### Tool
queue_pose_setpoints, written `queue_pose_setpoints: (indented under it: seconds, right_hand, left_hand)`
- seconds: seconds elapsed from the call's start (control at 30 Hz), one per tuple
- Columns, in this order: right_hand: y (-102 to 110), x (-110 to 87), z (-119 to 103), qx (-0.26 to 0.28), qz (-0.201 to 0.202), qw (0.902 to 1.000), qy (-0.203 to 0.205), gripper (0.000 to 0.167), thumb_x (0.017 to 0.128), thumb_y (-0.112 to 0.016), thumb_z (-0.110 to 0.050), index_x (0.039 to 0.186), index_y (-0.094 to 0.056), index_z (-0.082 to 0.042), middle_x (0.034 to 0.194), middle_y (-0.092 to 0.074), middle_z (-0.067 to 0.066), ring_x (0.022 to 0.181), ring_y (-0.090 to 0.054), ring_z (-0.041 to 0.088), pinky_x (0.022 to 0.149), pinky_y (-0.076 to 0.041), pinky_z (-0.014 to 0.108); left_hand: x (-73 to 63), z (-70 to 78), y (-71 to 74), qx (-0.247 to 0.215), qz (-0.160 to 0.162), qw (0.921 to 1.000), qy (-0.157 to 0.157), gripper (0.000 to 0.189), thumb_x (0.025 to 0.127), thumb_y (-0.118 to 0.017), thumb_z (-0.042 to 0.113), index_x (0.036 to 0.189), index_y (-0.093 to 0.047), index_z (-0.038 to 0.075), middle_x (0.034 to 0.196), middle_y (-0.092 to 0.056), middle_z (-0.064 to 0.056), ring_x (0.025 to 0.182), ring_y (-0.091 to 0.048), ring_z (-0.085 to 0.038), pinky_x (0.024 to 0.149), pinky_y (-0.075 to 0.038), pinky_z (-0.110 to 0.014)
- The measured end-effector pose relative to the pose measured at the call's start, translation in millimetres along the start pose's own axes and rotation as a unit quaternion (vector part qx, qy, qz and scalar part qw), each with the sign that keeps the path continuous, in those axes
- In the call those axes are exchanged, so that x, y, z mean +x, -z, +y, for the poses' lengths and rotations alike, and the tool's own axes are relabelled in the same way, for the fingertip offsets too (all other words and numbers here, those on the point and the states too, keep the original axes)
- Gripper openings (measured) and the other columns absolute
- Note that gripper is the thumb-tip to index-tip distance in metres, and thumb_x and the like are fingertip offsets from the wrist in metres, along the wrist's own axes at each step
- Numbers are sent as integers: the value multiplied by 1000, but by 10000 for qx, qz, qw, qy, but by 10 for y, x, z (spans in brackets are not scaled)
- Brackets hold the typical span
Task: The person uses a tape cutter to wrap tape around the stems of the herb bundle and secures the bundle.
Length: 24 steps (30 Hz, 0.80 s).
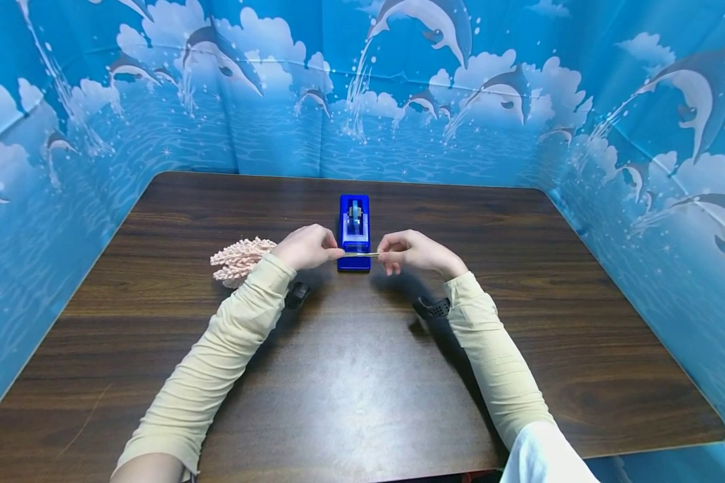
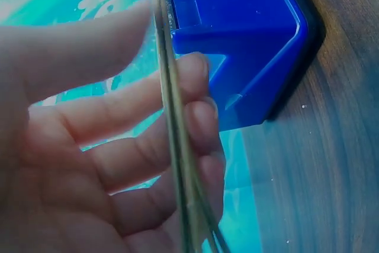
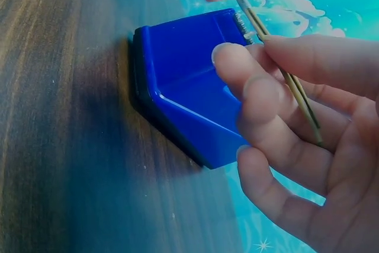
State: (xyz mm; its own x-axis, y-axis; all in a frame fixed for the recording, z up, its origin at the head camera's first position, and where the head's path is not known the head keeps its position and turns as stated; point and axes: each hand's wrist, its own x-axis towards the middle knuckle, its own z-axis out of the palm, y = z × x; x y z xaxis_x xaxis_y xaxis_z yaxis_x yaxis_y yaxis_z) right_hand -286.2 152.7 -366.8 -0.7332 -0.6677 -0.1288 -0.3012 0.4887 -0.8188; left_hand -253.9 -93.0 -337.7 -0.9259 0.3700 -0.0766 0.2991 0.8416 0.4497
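Observation:
A bunch of pale pink flower sprigs (image 1: 239, 259), small and knobbly, lies left of my left wrist, partly behind the sleeve. Its thin greenish stems (image 1: 360, 254) run sideways between my hands. My left hand (image 1: 307, 247) pinches them between thumb and fingers; in the left wrist view the stems (image 2: 172, 105) fan out toward the bottom. With thumb and fingertips my right hand (image 1: 419, 251) pinches the stems close to their cut ends (image 3: 317, 131). Just beneath the stems stands a blue tape dispenser (image 1: 354, 231), its toothed cutting edge (image 3: 243, 25) visible in the right wrist view.
The dispenser and flowers are on a dark wood-grain table (image 1: 350, 376). A blue curtain (image 1: 278, 127) printed with dolphins closes off the back and both sides. Black wrist straps (image 1: 431, 307) hang under the forearms.

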Motion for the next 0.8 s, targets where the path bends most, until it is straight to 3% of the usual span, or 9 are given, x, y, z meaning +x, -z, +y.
queue_pose_setpoints:
  seconds: [0.17,0.23,0.4,0.5,0.8]
  right_hand:
    - [0,-3,-11,11,-137,9999,2,23,99,-52,-11,107,-56,11,75,-68,11,78,-60,47,73,-52,51]
    - [3,-8,-13,1,-195,9998,-7,25,100,-51,-12,109,-55,11,77,-68,13,78,-61,46,75,-52,53]
    - [-12,5,-7,79,-179,9997,-150,33,103,-43,-17,107,-59,12,75,-68,8,76,-65,39,76,-53,50]
    - [-28,17,-12,98,-101,9997,-204,35,104,-43,-18,101,-60,13,71,-66,5,75,-65,38,73,-54,49]
    - [-36,13,-47,65,286,9993,-238,26,99,-53,-12,100,-60,13,71,-65,4,80,-61,46,74,-52,50]
  left_hand:
    - [2,-15,-6,165,67,9997,-177,32,94,-61,24,67,-62,7,59,-44,5,61,-42,-15,57,-32,-27]
    - [4,-14,-14,248,76,9995,-180,32,93,-62,25,64,-59,10,57,-48,5,61,-46,-15,59,-35,-27]
    - [18,-5,-48,349,-108,9992,-175,31,95,-59,25,68,-60,11,58,-61,3,59,-52,-13,64,-41,-28]
    - [38,-7,-67,309,-129,9992,-205,29,95,-59,25,73,-63,7,59,-61,2,57,-51,-12,61,-39,-27]
    - [53,-15,-63,106,289,9995,-75,21,91,-65,25,78,-63,8,71,-69,-5,68,-60,-19,61,-38,-28]
